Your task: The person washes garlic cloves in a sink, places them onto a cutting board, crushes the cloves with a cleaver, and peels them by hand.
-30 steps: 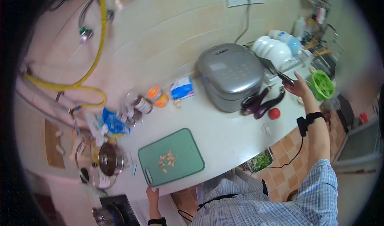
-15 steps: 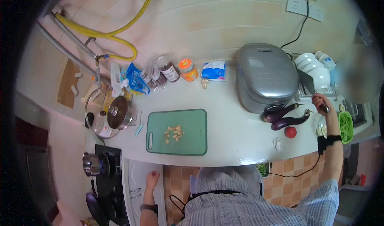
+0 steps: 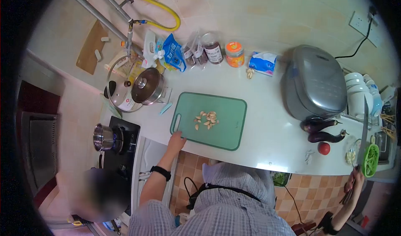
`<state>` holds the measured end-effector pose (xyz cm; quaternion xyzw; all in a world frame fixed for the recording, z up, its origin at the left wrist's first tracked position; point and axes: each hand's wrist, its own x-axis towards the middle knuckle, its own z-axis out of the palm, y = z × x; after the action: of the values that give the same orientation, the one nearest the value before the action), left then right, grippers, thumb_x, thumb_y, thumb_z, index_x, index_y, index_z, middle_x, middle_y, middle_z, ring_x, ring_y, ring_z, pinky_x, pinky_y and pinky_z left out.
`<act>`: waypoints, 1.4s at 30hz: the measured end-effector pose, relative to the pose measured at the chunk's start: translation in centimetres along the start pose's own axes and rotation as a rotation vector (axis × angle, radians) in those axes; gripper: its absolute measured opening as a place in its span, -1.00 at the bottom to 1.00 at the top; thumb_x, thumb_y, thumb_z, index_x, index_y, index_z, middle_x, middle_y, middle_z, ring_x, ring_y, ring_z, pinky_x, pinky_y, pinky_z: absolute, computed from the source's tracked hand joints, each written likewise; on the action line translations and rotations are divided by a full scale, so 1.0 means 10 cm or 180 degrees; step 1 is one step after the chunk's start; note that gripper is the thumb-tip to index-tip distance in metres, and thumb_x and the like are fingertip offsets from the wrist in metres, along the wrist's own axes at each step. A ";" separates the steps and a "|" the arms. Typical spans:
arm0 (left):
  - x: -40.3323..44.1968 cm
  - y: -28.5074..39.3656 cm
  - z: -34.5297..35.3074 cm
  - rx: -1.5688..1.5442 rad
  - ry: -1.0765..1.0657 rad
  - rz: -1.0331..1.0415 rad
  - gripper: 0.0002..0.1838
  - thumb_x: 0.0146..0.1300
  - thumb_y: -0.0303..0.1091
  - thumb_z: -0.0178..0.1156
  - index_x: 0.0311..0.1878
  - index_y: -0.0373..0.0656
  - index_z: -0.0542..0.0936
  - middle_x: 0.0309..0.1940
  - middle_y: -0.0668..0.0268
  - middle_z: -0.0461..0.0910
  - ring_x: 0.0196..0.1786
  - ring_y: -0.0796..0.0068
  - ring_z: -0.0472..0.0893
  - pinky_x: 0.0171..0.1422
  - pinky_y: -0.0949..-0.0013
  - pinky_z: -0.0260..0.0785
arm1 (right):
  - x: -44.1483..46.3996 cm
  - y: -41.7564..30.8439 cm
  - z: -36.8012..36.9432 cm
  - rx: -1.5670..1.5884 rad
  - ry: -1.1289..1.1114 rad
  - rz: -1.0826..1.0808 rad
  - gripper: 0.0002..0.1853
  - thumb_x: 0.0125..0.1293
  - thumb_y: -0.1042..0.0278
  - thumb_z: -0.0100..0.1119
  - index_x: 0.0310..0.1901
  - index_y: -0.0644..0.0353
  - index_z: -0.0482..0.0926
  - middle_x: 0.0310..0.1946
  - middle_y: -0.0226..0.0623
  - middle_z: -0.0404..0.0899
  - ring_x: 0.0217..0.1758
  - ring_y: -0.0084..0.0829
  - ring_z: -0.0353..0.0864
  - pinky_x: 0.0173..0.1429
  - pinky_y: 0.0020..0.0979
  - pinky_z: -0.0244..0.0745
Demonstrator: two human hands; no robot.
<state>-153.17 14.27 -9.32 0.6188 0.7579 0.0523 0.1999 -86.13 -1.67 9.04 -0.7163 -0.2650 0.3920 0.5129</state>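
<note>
My left hand [image 3: 177, 141] reaches across the counter's front edge and grips the near left corner of the green cutting board [image 3: 227, 129], just below its handle slot. Several peeled garlic cloves [image 3: 210, 118] lie loose in the middle of the board. Off to the far right, my right hand [image 3: 355, 181] is closed round the handle of a cleaver [image 3: 365, 131]. The blade points up and away, seen nearly edge-on, beside a green basket [image 3: 377, 163] of cut green vegetables.
Eggplants [image 3: 326, 136] and a tomato [image 3: 324, 148] lie before the grey rice cooker [image 3: 319, 81]. White bowls [image 3: 358, 102] stand in a rack behind. Jars [image 3: 212, 48] and packets line the wall. A steel pot [image 3: 103, 137] sits on the stove [image 3: 125, 146] at left.
The view has shifted right and turned. My left hand has come up from below the counter to the board's corner. My right hand has drawn the cleaver back towards me from the dish rack.
</note>
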 end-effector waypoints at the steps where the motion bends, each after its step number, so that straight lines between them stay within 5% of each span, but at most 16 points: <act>1: 0.06 0.05 -0.07 0.0299 0.0008 -0.0264 -0.62 -0.01 -0.31 0.14 -0.12 -0.34 0.43 -0.18 -0.04 0.46 -0.07 0.06 0.46 -0.01 0.19 0.36 | -0.15 0.02 0.05 -0.0171 -0.0031 -0.0120 -0.78 0.23 0.26 0.01 -0.48 0.09 0.23 -0.78 -0.49 0.16 -0.92 -0.64 0.11 -0.88 -0.61 -0.01; 5: 0.52 -0.37 -0.01 0.0662 0.0243 -0.0362 -0.61 0.01 -0.34 0.11 -0.12 -0.38 0.36 -0.18 -0.04 0.42 -0.09 0.04 0.45 -0.01 0.19 0.36 | -0.71 0.15 0.43 -0.0050 0.0054 -0.0079 -0.85 0.23 0.39 -0.06 -0.42 0.17 0.21 -0.79 -0.39 0.19 -0.96 -0.58 0.09 -0.92 -0.55 0.00; 10: 0.84 -0.65 0.10 0.0394 0.0447 0.0145 -0.66 0.01 -0.32 0.12 -0.24 -0.40 0.36 -0.22 -0.08 0.38 -0.15 -0.02 0.44 -0.05 0.09 0.35 | -1.25 0.01 1.99 0.0004 0.0502 0.0516 -0.84 0.14 0.47 -0.01 -0.25 0.25 0.29 -0.78 -0.44 0.21 -0.85 -0.61 0.16 -0.79 -0.61 0.05; 14: 0.99 -0.82 0.05 0.0364 0.0169 0.0274 -0.62 -0.04 -0.26 0.17 -0.24 -0.35 0.37 -0.28 0.03 0.43 -0.27 0.06 0.52 -0.21 0.17 0.41 | -1.35 0.15 2.86 -0.0368 -0.0629 0.0761 -0.91 0.14 0.47 0.00 -0.38 0.29 0.35 -0.76 -0.41 0.27 -0.82 -0.62 0.22 -0.74 -0.58 0.12; 19: 0.94 -0.80 -0.31 0.0085 0.0379 0.0596 -0.63 -0.09 -0.20 0.20 -0.33 -0.29 0.40 -0.33 0.09 0.45 -0.33 0.07 0.53 -0.28 0.16 0.40 | -1.49 0.46 3.66 -0.0490 -0.1022 0.0862 -0.91 0.13 0.50 0.04 -0.36 0.31 0.38 -0.73 -0.43 0.32 -0.79 -0.62 0.29 -0.73 -0.56 0.15; 32: 1.00 -1.09 -0.11 0.0103 0.0241 0.0562 -0.68 -0.08 -0.20 0.21 -0.38 -0.25 0.42 -0.40 0.14 0.49 -0.36 0.13 0.54 -0.31 0.17 0.40 | -1.43 1.47 4.45 -0.0494 -0.1052 0.0916 -0.90 0.09 0.48 0.04 -0.38 0.29 0.37 -0.75 -0.39 0.36 -0.75 -0.59 0.36 -0.67 -0.53 0.28; 36: 0.95 -1.13 -0.07 0.0126 0.0452 0.0637 -0.69 -0.05 -0.22 0.21 -0.35 -0.25 0.42 -0.40 0.15 0.49 -0.35 0.14 0.54 -0.30 0.18 0.40 | -1.45 1.68 4.61 -0.1203 -0.1101 0.0850 -0.84 0.14 0.30 0.04 -0.36 0.23 0.43 -0.74 -0.41 0.44 -0.73 -0.60 0.42 -0.59 -0.52 0.34; 37: 0.95 -1.14 -0.10 0.0087 0.0310 0.0661 -0.70 -0.04 -0.24 0.20 -0.33 -0.25 0.42 -0.36 0.15 0.48 -0.31 0.13 0.53 -0.28 0.18 0.40 | -1.49 1.64 4.69 -0.0936 -0.1174 0.0817 -0.88 0.18 0.42 0.04 -0.38 0.26 0.34 -0.77 -0.40 0.32 -0.80 -0.61 0.30 -0.72 -0.55 0.19; 42: 0.91 -1.02 -0.19 0.0079 0.0504 0.1033 -0.71 0.01 -0.31 0.16 -0.21 -0.25 0.44 -0.22 0.13 0.44 -0.18 0.12 0.49 -0.17 0.20 0.38 | -1.58 1.58 4.97 -0.1355 -0.1168 0.0609 -0.83 0.13 0.31 0.09 -0.37 0.24 0.42 -0.77 -0.39 0.40 -0.76 -0.60 0.39 -0.63 -0.51 0.29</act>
<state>-164.68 20.95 -13.04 0.7293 0.6620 0.1231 0.1209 -136.66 6.88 -9.55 -0.7466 -0.3608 0.4971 0.2553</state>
